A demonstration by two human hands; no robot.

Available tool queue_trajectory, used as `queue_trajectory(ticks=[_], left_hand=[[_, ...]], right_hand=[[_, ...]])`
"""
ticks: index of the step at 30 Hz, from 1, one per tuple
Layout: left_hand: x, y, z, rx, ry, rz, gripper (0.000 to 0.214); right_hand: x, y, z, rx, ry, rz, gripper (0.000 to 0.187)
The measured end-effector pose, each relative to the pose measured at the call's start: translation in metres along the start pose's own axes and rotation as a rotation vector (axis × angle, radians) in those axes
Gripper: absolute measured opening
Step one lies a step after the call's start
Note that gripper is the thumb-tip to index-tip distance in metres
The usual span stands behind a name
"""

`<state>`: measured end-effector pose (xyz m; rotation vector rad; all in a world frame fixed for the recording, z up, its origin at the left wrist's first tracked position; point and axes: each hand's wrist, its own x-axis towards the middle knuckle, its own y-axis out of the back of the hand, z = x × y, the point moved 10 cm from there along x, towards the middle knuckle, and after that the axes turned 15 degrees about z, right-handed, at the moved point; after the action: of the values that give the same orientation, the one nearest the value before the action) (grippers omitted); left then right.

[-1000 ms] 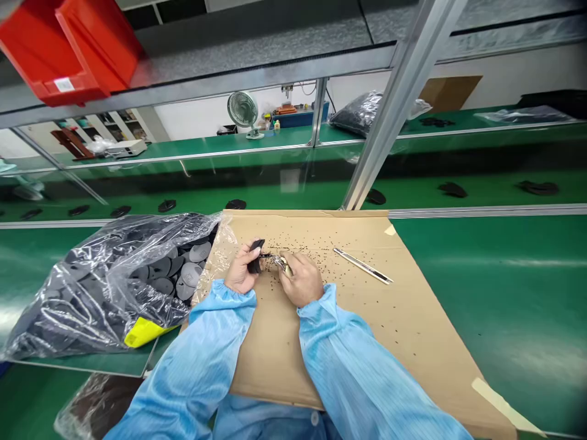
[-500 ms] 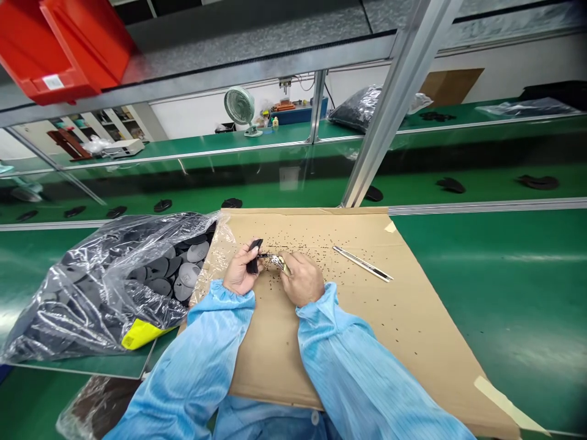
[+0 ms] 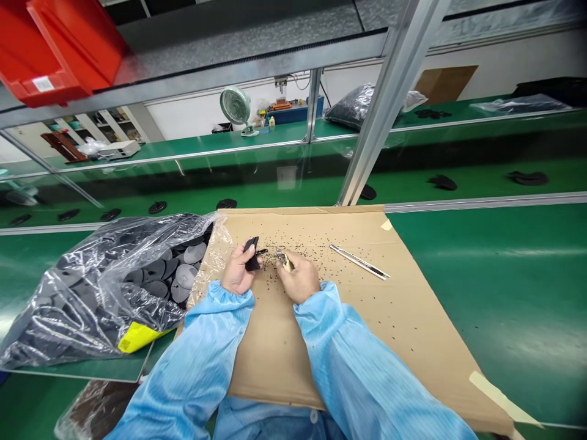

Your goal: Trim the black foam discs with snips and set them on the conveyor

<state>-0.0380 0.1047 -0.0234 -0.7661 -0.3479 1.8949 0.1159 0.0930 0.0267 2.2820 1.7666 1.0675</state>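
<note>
Hands trimming over cardboard (image 3: 321, 342)
Left hand (image 3: 238, 273) pinches a black part (image 3: 251, 253); right hand (image 3: 298, 280) grips cutters (image 3: 282, 257). Bag (image 3: 77, 299) holds grey discs (image 3: 183, 275).

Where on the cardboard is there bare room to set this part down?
Free: the cardboard at near right, between the right sleeve and the green bench. Crowded: black specks around the left hand, right hand and metal tool; bag of discs at left.
</note>
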Motion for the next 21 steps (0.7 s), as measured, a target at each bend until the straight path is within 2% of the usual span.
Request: queue_trajectory(ticks=[4, 8, 14, 18, 21], left_hand=[[-0.004, -0.003, 0.002, 0.031, -0.011, -0.028, 0.039], [-0.003, -0.004, 0.005, -0.003, -0.02, -0.055, 0.05], [0.009, 0.013, -0.001, -0.102, 0.08, 0.087, 0.031], [0.006, 0.002, -0.007, -0.109, 0.131, -0.024, 0.028], [0.002, 0.001, -0.011, -0.088, 0.184, -0.033, 0.027]], right_hand=[[0.002, 0.007, 0.007, 0.074, -0.098, 0.06, 0.022], [0.001, 0.005, 0.002, 0.049, -0.031, 0.056, 0.021], [-0.007, -0.005, -0.01, -0.023, 0.126, -0.004, 0.02], [-0.011, -0.011, -0.012, -0.068, 0.162, -0.049, 0.021], [-0.011, -0.013, -0.014, -0.086, 0.171, -0.068, 0.024]])
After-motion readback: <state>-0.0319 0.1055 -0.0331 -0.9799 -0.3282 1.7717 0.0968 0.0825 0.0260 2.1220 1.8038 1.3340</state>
